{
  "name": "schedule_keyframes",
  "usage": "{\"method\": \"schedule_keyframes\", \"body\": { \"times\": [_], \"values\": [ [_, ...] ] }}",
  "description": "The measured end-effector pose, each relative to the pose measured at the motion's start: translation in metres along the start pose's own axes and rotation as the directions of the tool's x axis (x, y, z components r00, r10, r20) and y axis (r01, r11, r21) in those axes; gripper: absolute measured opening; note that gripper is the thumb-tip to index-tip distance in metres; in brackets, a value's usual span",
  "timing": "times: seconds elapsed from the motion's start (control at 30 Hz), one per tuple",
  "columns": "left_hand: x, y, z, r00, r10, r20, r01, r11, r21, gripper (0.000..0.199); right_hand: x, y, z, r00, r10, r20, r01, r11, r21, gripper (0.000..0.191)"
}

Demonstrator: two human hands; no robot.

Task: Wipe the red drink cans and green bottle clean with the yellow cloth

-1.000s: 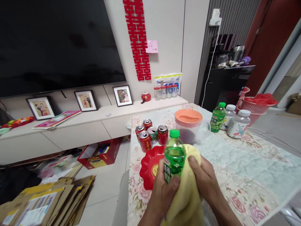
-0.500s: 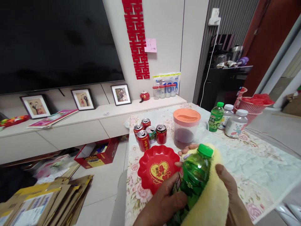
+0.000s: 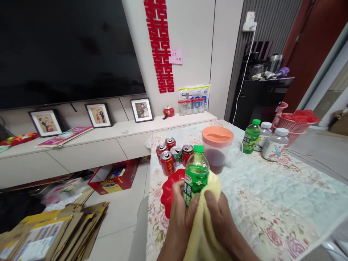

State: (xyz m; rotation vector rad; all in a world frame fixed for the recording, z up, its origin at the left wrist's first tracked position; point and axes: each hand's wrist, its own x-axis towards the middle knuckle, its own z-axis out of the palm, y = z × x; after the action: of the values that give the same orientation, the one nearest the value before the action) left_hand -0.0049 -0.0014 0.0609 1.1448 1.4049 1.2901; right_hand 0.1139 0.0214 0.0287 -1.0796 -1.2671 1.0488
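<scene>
A green-capped drink bottle [image 3: 196, 170] stands nearly upright between my hands, over the table's near part. My left hand [image 3: 181, 206] wraps round its lower left side, fingers closed. On the other side my right hand [image 3: 217, 210] grips a yellow cloth [image 3: 203, 221], thumb pressing it against the bottle. The cloth hangs down between my wrists and covers the bottle's lower right. Behind the bottle lies a red scalloped plate [image 3: 167, 195], partly hidden by it and my left hand.
Several drink cans [image 3: 167, 163] cluster beyond the plate. A pitcher [image 3: 217, 148] with an orange lid stands right of them. Another green bottle [image 3: 251, 137] and two white-capped jars [image 3: 274, 145] are farther right, near pink baskets [image 3: 295, 127]. Flattened cardboard [image 3: 62, 232] lies on the floor at left.
The bottle has moved left and turned more upright, its label now facing me. My right hand and the cloth have come left too, and the cloth is bunched at the bottle's side.
</scene>
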Motion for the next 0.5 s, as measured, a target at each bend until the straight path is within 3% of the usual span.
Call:
{"method": "schedule_keyframes", "body": {
  "times": [0.1,0.17,0.33,0.4,0.5],
  "values": [
    [0.008,0.003,-0.004,0.995,0.072,-0.066,-0.07,0.997,0.034,0.054,-0.002,-0.006,0.009,0.988,-0.152,0.026,0.154,0.982,-0.106,0.056],
    [0.009,0.001,-0.007,0.998,0.068,-0.005,-0.068,0.997,0.025,0.049,-0.002,-0.012,0.008,0.987,-0.157,-0.013,0.155,0.981,-0.119,0.056],
    [0.005,-0.007,-0.01,0.976,0.027,0.216,-0.008,0.996,-0.088,0.045,0.002,-0.021,-0.023,0.966,0.066,-0.248,-0.057,0.997,0.043,0.059],
    [0.002,-0.01,-0.009,0.948,-0.025,0.318,0.069,0.99,-0.125,0.044,0.006,-0.019,-0.043,0.949,0.185,-0.253,-0.163,0.981,0.105,0.054],
    [-0.004,-0.007,-0.005,0.889,-0.051,0.456,0.152,0.97,-0.188,0.046,0.01,-0.013,-0.067,0.947,0.195,-0.254,-0.149,0.971,0.187,0.042]
  ]
}}
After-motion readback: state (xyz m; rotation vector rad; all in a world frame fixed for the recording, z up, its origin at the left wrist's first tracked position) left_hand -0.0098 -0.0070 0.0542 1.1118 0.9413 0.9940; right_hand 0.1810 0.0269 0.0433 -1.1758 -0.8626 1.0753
